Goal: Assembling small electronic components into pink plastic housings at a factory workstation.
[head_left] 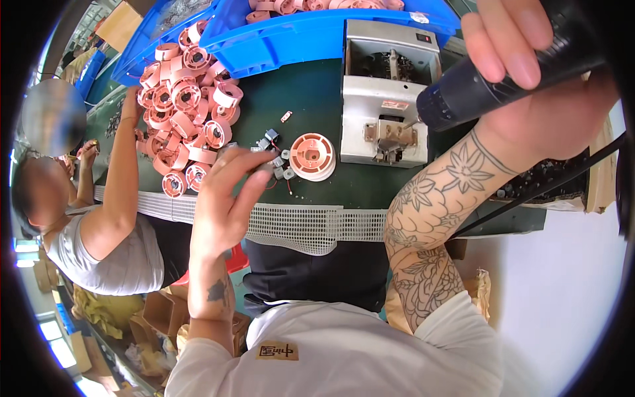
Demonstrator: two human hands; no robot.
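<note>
- The black powered driver [463,96] is grasped by the right hand [522,59], with the fingers wrapped over its barrel; the barrel should be gripped firmly, so that the bit does not wander.
- The driver is tilted, with its bit [415,123] pointed at the metal block [390,135] on the white machine [385,92]. Contact between bit and block cannot be told.
- A screw pick-up is judged to be the step in hand; the bit should be lined up squarely with the block, and a seated screw should be confirmed before withdrawal.
- The fingers of the left hand [228,198] are curled, with thumb and forefinger close together, beside the small motors [270,140]. Whether a part is pinched there cannot be told.
- The pink housing [311,155] is seated in a round white holder [319,177], between the motors and the machine. It should be steadied by the left hand during driving, with fingertips held clear of the bit.
- The driver should be set upright over each hole, since cross-threading could be caused by a slanted entry.
- Loose motors and leads should be held clear of the holder.
- Further pink housings [182,109] are heaped on the left, in front of the blue bins [264,46].
</note>
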